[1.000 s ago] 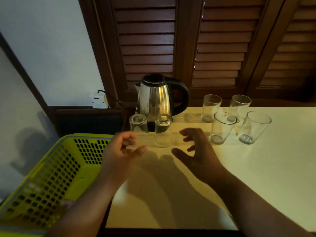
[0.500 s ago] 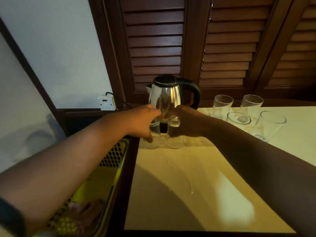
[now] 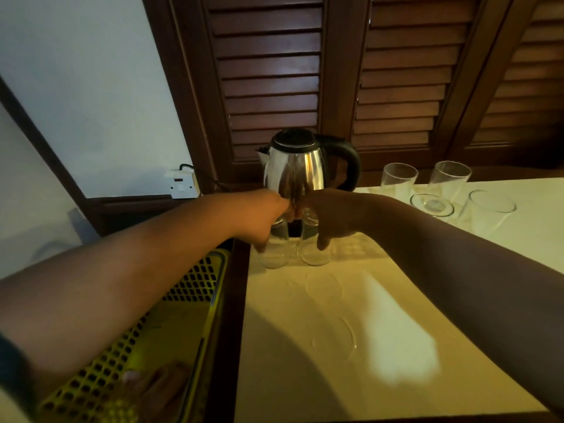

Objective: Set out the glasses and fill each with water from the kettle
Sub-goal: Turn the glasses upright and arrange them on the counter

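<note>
Two clear glasses stand upside down, rims on the table, just in front of the steel kettle (image 3: 294, 169) with its black lid and handle. My left hand (image 3: 262, 218) is closed around the left upside-down glass (image 3: 274, 254), and my right hand (image 3: 331, 218) is closed around the right upside-down glass (image 3: 314, 254). Both hands cover the glass bases. Several more glasses stand upright at the back right, among them one (image 3: 398, 180), another (image 3: 450, 178) and a nearer one (image 3: 488, 215).
The cream table (image 3: 351, 346) shows faint wet rings near its middle. A yellow perforated basket (image 3: 183, 300) sits left of the table, below its edge. A wall socket (image 3: 182, 184) with a black cord is behind it. Dark wooden shutters back the table.
Both hands went from hovering open in front of the two upside-down glasses to closing around them; the view has shifted closer and to the left.
</note>
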